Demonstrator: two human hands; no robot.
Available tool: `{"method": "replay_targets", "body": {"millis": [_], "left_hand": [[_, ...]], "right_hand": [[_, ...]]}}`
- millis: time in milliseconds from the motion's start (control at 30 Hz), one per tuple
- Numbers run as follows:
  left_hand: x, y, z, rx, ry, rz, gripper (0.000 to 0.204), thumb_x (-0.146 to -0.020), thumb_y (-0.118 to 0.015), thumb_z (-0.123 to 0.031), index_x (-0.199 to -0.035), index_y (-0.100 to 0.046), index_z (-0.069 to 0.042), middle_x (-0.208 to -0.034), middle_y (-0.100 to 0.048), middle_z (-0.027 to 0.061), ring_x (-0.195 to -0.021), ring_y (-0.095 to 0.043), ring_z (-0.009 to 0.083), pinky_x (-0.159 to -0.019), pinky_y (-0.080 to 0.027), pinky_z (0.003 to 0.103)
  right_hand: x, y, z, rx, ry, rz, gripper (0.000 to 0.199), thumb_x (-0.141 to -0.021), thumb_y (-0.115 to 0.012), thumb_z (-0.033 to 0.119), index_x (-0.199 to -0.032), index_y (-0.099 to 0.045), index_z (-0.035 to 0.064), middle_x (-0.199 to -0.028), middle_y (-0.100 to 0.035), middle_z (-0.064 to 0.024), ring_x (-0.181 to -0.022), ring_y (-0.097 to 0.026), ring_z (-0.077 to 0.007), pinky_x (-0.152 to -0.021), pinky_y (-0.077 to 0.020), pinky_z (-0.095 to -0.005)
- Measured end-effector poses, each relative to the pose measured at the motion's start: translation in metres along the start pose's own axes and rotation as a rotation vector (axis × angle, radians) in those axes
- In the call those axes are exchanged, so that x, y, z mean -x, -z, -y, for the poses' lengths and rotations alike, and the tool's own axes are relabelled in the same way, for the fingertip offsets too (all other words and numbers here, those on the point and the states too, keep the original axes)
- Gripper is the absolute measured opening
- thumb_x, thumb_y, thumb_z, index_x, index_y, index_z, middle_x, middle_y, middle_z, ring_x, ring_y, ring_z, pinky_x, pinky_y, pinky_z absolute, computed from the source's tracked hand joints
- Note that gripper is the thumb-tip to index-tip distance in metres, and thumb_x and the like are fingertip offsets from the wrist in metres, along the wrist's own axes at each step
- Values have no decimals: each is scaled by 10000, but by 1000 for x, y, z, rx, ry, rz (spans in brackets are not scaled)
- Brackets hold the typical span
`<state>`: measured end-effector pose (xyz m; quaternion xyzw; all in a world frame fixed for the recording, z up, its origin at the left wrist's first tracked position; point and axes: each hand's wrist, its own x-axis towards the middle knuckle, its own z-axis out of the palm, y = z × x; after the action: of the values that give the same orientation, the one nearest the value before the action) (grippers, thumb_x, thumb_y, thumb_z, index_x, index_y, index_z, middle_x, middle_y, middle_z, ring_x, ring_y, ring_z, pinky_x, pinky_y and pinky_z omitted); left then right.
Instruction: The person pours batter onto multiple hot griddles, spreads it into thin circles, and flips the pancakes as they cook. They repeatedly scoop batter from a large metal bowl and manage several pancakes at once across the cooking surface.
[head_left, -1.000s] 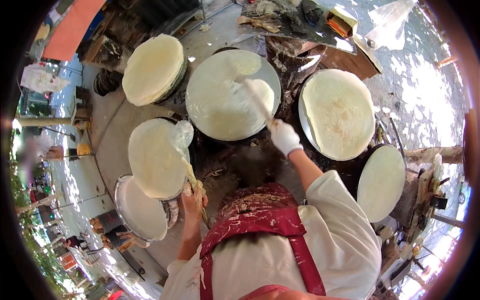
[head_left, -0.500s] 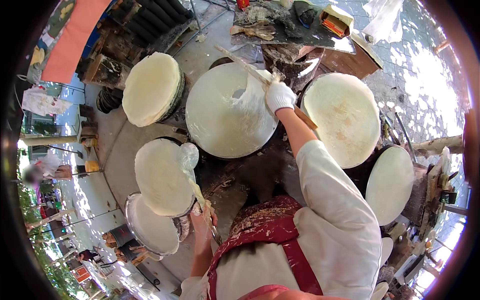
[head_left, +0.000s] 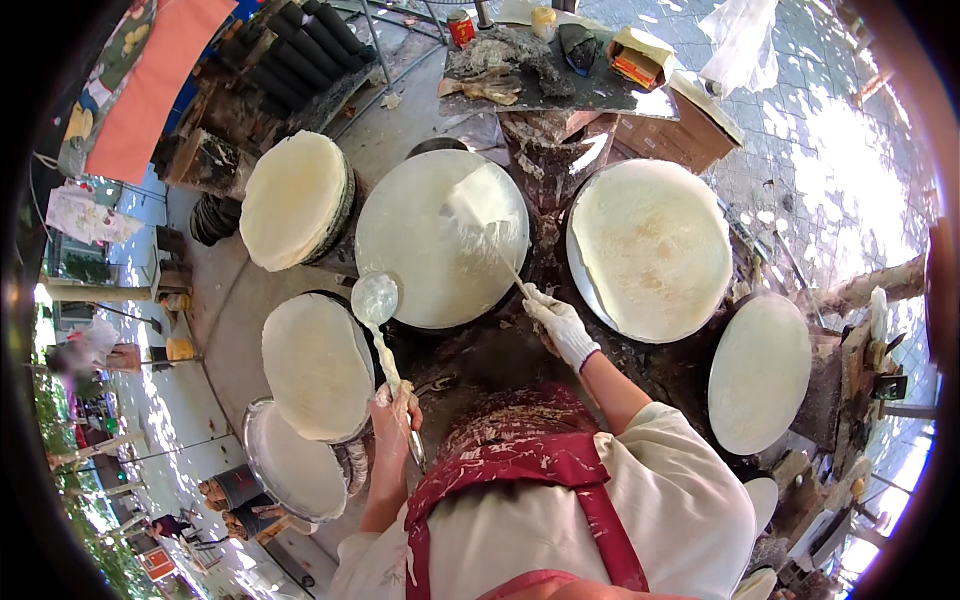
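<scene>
In my bare left hand [head_left: 395, 412] I grip a long-handled ladle [head_left: 387, 355]. Its batter-coated bowl [head_left: 374, 298] is over the lower left edge of the round middle griddle [head_left: 415, 250]. My right hand [head_left: 560, 328], in a white knitted glove, is closed on the thin handle of a batter spreader [head_left: 510, 268]. The spreader's pale blade, hard to make out against the batter, lies over the right part of the griddle. Pale wet batter covers the griddle's surface. Right of my gloved hand, a large thin pancake [head_left: 655, 245] lies on another round griddle [head_left: 585, 290].
Pale flatbreads [head_left: 292, 198] are piled at the upper left. A griddle with a pancake [head_left: 315, 365] and a pan of whitish batter [head_left: 298, 462] stand left of my left arm. Another pale-covered griddle [head_left: 760, 375] is at the right. A dark board [head_left: 590, 95] bears an open box [head_left: 638, 58].
My right hand has come down toward me from the griddle's far right edge, turning the spreader. My left hand has moved slightly up, carrying the ladle. The whole view has shifted slightly.
</scene>
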<state>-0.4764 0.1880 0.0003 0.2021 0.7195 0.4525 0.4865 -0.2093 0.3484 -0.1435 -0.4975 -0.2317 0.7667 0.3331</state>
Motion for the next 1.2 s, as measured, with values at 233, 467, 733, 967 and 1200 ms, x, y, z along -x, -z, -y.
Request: {"method": "replay_targets", "body": {"millis": [233,467,733,967,1200], "left_hand": [[-2,-19,-11,36,30,-30,192,-959,-579,-175,-817,-516,-61,-596,-430,-1,-408,-409,107,-340,-317,251],[-104,-29,-50,-168,-56,70,189,-955,-563,-171,-825,-501,-49,-589,-438,-5,-403,-408,110,-367,-326,258],[-240,-72,-72,-48,-125,389,166,-946,-545,-142,-807,-528,-53,-623,-475,-5,-472,-437,98,-436,-338,241],[-202,-47,-40,22,115,487,180,-929,-530,-80,-758,-489,-43,-620,-479,20,-447,-425,103,-406,-340,246],[-169,-9,-23,315,353,393,113,-957,-509,-113,-865,-475,-57,-665,-469,-1,-473,-418,96,-434,-343,233]], "right_hand": [[5,18,57,212,-96,41,351,-952,-644,262,-1284,-625,152,-809,-564,115,-606,-392,7,-514,-311,-178],[-21,36,27,282,94,65,363,-958,-622,281,-1303,-618,165,-797,-563,119,-580,-379,2,-496,-310,-190],[41,3,-2,195,226,-79,392,-946,-641,174,-1306,-589,29,-1081,-638,27,-895,-550,-9,-814,-470,-184],[72,-101,-37,-11,-197,-88,337,-935,-665,270,-1267,-628,223,-643,-535,106,-454,-397,-21,-402,-301,-200],[61,-113,-63,-6,73,-225,300,-952,-638,158,-1243,-630,86,-871,-631,81,-625,-478,8,-529,-377,-154]]}}
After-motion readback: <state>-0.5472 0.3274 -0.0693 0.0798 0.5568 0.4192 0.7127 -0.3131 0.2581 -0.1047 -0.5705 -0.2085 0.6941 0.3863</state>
